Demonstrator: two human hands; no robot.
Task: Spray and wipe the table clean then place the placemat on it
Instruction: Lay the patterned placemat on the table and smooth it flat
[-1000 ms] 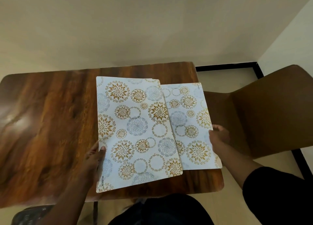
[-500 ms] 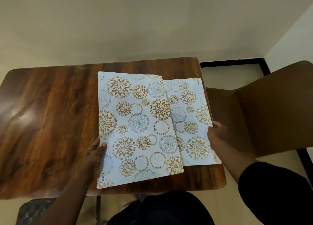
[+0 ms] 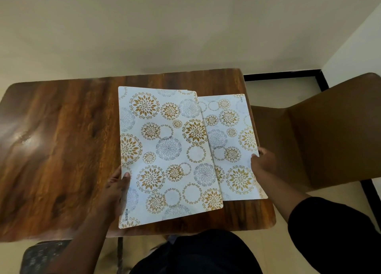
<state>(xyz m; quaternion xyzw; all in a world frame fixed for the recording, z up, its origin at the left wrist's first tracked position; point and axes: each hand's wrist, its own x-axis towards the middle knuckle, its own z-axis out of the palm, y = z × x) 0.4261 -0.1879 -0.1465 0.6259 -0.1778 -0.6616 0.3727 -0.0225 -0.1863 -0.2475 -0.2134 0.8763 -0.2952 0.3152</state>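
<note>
Two thin, light, flexible placemats (image 3: pixel 165 150) are pinched at their outer edges, the left hand (image 3: pixel 115 189) gripping the upper one and the right hand (image 3: pixel 262 162) the lower one (image 3: pixel 231 142), above the surface (image 3: pixel 61 150); edge grips suit them.

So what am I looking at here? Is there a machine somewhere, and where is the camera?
No machine: a person works with two bare hands, and the one camera sits on their head, looking forward and down. Below is a wooden table with a brown chair to its right. Two white placemats with gold and blue flower circles overlap. The left hand pinches the left edge of the upper placemat, thumb on top. The right hand grips the right edge of the lower placemat, which pokes out from under the upper one.
</note>
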